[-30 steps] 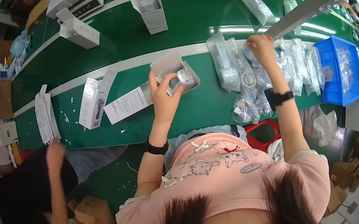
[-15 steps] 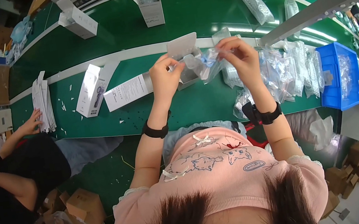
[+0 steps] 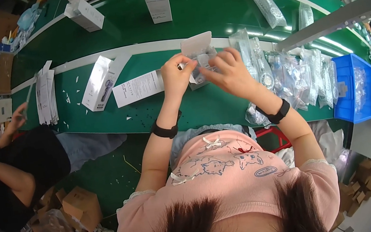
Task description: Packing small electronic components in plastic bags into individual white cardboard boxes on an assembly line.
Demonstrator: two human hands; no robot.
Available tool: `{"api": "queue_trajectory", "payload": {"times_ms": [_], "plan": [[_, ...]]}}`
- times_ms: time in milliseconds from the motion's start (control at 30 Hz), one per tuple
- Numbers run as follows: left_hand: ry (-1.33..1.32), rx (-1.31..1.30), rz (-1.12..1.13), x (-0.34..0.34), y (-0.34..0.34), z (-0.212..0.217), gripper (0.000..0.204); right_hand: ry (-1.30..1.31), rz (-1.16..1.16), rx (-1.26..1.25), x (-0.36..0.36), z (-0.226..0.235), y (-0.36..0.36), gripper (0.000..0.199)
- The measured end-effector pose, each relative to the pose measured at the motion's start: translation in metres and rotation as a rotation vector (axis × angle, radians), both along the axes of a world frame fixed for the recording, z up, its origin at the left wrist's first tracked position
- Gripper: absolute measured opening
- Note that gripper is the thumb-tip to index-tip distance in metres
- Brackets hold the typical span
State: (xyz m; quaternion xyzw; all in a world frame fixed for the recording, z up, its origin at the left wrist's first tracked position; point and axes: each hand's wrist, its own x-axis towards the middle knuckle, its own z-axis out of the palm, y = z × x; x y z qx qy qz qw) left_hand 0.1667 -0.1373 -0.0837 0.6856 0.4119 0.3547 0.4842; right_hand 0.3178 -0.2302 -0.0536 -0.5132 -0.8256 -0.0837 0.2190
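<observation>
A small white carton (image 3: 196, 44) stands on the green bench in front of me, its lid flap raised at the far side. Clear plastic packaging (image 3: 202, 59) shows inside its opening. At the carton's left side is my left hand (image 3: 176, 75), thumb and fingers closed on its wall. My right hand (image 3: 231, 73) is over the opening's right side, fingers bent and apart, the fingertips reaching in at the packaging. What lies deeper in the carton is hidden by my hands. Left of my left hand lies a long white printed box (image 3: 136, 88).
Another white box (image 3: 99, 85) and a stack of flat cartons (image 3: 46, 95) lie farther left, near a co-worker's hand (image 3: 18, 117). Clear-bagged items (image 3: 289, 73) pile up at right beside a blue bin (image 3: 354, 84). Two open boxes stand on the shelf, one of them tall (image 3: 159, 8).
The clear bag I held spread between both hands is now down in the carton. My right hand has moved left and turned over the opening. The co-worker's hand has lifted from the stack.
</observation>
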Motion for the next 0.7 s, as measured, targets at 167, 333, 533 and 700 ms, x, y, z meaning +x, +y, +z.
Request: {"api": "queue_trajectory", "payload": {"times_ms": [167, 333, 533, 700], "plan": [[-0.039, -0.018, 0.010, -0.002, -0.004, -0.003, 0.013, 0.011, 0.039, -0.195, -0.002, -0.008, 0.003, 0.020], [-0.060, -0.023, -0.048, -0.006, 0.005, -0.006, 0.012, 0.019, 0.174, -0.245, 0.003, -0.008, 0.018, 0.027], [-0.111, 0.089, -0.148, -0.045, 0.025, -0.009, 0.064, 0.549, 0.069, -0.030, 0.030, -0.037, 0.014, 0.075], [0.899, 0.418, -0.259, -0.110, 0.055, -0.039, 0.078, 0.968, 0.028, -0.660, 0.023, -0.061, 0.027, 0.098]]}}
